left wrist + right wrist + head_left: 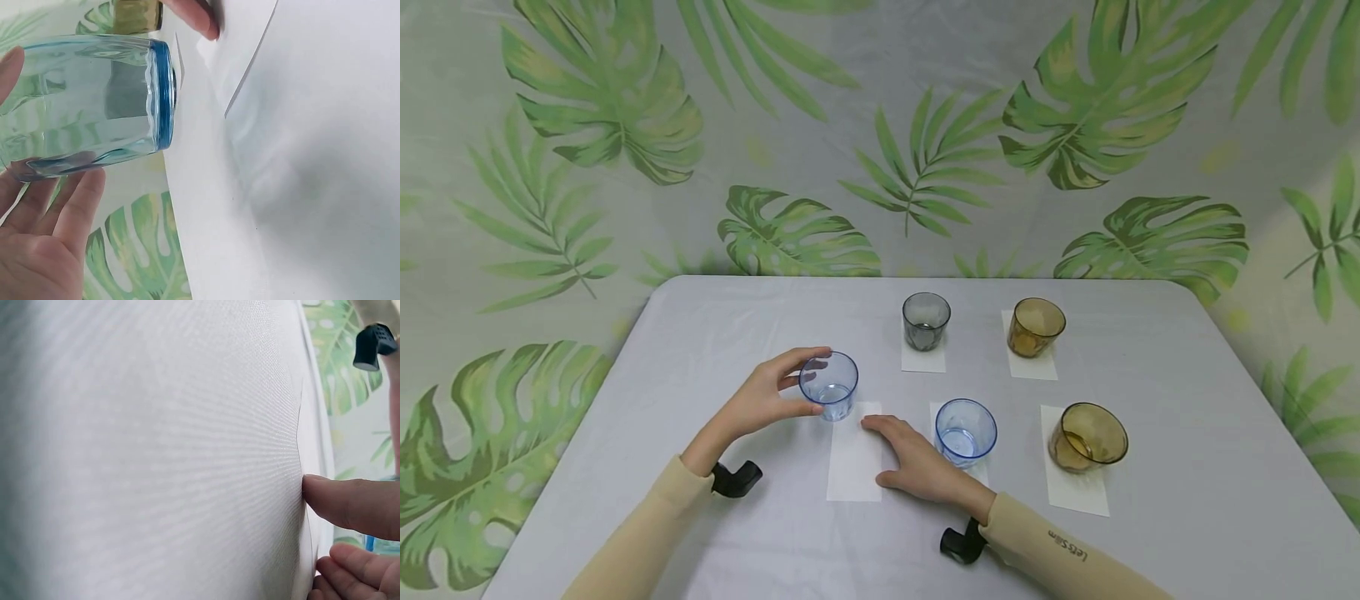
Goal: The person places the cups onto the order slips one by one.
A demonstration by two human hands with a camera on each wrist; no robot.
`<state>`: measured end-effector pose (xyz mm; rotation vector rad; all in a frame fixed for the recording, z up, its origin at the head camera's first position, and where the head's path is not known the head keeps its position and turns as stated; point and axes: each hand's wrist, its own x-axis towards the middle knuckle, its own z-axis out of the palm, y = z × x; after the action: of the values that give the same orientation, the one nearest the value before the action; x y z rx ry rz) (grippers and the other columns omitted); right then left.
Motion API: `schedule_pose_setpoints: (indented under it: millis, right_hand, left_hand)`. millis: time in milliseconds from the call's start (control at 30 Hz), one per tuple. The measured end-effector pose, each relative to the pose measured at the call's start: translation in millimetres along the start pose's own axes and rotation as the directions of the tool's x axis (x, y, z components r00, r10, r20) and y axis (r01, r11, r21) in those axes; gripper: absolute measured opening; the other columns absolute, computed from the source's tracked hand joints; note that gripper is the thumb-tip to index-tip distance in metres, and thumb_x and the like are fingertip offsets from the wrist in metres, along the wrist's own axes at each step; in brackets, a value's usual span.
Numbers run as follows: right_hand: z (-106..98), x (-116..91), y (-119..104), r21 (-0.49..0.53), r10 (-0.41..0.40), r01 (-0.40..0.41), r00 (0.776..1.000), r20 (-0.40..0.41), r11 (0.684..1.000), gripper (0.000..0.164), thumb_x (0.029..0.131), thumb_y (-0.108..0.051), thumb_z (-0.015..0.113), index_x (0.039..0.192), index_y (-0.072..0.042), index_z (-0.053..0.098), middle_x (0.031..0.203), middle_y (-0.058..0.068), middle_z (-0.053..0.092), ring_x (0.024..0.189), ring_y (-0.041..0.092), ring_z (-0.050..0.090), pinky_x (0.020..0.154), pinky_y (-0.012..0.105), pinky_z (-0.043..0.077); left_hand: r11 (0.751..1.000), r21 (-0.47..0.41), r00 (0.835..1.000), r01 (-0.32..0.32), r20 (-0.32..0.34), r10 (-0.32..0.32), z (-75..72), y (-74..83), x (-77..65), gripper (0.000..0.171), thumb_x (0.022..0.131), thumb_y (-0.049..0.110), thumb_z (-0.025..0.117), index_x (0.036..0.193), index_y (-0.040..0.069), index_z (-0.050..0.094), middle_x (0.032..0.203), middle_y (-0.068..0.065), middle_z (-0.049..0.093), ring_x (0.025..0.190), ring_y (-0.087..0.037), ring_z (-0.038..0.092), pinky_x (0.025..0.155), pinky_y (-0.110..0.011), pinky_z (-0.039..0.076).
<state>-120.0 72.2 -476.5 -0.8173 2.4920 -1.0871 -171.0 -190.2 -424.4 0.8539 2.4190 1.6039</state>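
Note:
My left hand (769,394) grips a clear blue glass (830,387) by its side, thumb on one side and fingers on the other. In the left wrist view the glass (87,97) hangs upright just over the white tablecloth, its base toward the cloth. My right hand (921,467) is low over a white paper strip (854,467), thumb and fingers spread apart at its right edge. The right wrist view has the thumb (350,503) against the white surface, with the other fingers beside it. Behind the right hand, a second blue glass (964,450) stands on another paper strip.
A grey glass (927,321) and an amber glass (1036,327) stand on paper strips farther back. Another amber glass (1087,437) is at the right on its own strip (1078,497). A leaf-patterned cloth (805,125) hangs behind the table (760,308).

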Motion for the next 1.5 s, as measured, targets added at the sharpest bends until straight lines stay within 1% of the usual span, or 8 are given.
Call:
schedule_pose_setpoints:
  millis: [167,367,700,867,1133,1233,1367,1500]
  right_hand:
    - [0,0,1,0.004,0.003,-0.003,1.000,0.003,1.000,0.070,0.080,-0.003,0.072,0.142,-0.003,0.040,0.144,0.014,0.040,0.134,0.032,0.034,0.109,0.051,0.031]
    - [1,0,1,0.013,-0.005,0.005,1.000,-0.010,1.000,0.070,0.078,-0.002,0.073,0.141,0.000,0.041,0.143,0.015,0.041,0.134,0.033,0.035,0.110,0.050,0.030]
    - [2,1,1,0.008,0.019,-0.019,1.000,-0.019,1.000,0.072,0.079,-0.005,0.074,0.141,0.006,0.038,0.143,0.020,0.040,0.134,0.035,0.034,0.110,0.050,0.028]
    - [2,0,2,0.010,0.018,-0.018,1.000,-0.021,1.000,0.073,0.079,-0.005,0.073,0.141,0.006,0.038,0.143,0.021,0.040,0.134,0.035,0.034,0.111,0.049,0.028]
    - [2,1,2,0.012,0.014,-0.014,1.000,-0.025,1.000,0.073,0.079,-0.005,0.074,0.141,0.005,0.038,0.143,0.020,0.040,0.134,0.035,0.034,0.110,0.050,0.029]
    - [2,1,2,0.014,0.014,-0.014,1.000,-0.026,1.000,0.072,0.078,-0.004,0.074,0.141,0.005,0.039,0.143,0.019,0.040,0.134,0.035,0.034,0.110,0.049,0.029]
    - [2,1,2,0.026,0.013,-0.012,0.999,-0.029,1.000,0.072,0.078,-0.003,0.074,0.141,0.004,0.039,0.143,0.019,0.041,0.133,0.035,0.035,0.110,0.050,0.029]
    - [2,0,2,0.039,0.008,-0.006,0.999,-0.040,0.999,0.072,0.076,-0.002,0.074,0.140,0.003,0.041,0.141,0.019,0.042,0.132,0.035,0.036,0.110,0.050,0.030]
  left_hand:
    - [0.999,-0.022,0.999,0.024,0.050,-0.023,5.2,1.7,-5.0,0.074,0.076,0.007,0.082,0.141,0.010,0.047,0.139,-0.004,0.048,0.125,-0.025,0.048,0.102,-0.034,0.043]
    - [0.998,-0.060,0.995,0.001,0.102,0.005,14.9,2.2,-11.3,0.077,0.073,0.000,0.082,0.140,0.005,0.046,0.139,-0.011,0.048,0.125,-0.028,0.048,0.102,-0.040,0.043]
    - [0.996,-0.063,0.985,-0.059,0.160,0.068,33.4,-0.4,-18.1,0.075,0.072,0.009,0.085,0.137,0.005,0.049,0.135,-0.008,0.051,0.121,-0.027,0.051,0.098,-0.040,0.046]
    - [0.997,-0.062,0.983,-0.045,0.176,0.055,39.7,-1.8,-20.2,0.077,0.070,0.003,0.084,0.138,0.001,0.047,0.134,-0.011,0.050,0.121,-0.032,0.050,0.098,-0.042,0.046]
    - [0.997,-0.062,0.982,-0.046,0.178,0.057,39.8,26.8,-20.3,0.074,0.070,-0.006,0.081,0.134,-0.010,0.045,0.131,-0.023,0.049,0.120,-0.040,0.048,0.095,-0.049,0.046]
    - [0.997,-0.052,0.984,-0.060,0.167,0.068,40.8,19.0,-20.4,0.074,0.070,-0.003,0.083,0.134,-0.008,0.046,0.131,-0.020,0.049,0.120,-0.037,0.049,0.096,-0.046,0.047]
    - [0.996,-0.044,0.985,-0.077,0.149,0.083,43.4,-1.1,-20.5,0.076,0.070,0.004,0.085,0.136,-0.001,0.047,0.133,-0.013,0.049,0.121,-0.031,0.050,0.096,-0.040,0.048]
    - [0.997,-0.036,0.986,-0.068,0.148,0.072,44.2,-6.3,-20.7,0.077,0.070,0.008,0.086,0.137,0.004,0.047,0.134,-0.008,0.049,0.121,-0.027,0.050,0.097,-0.036,0.047]
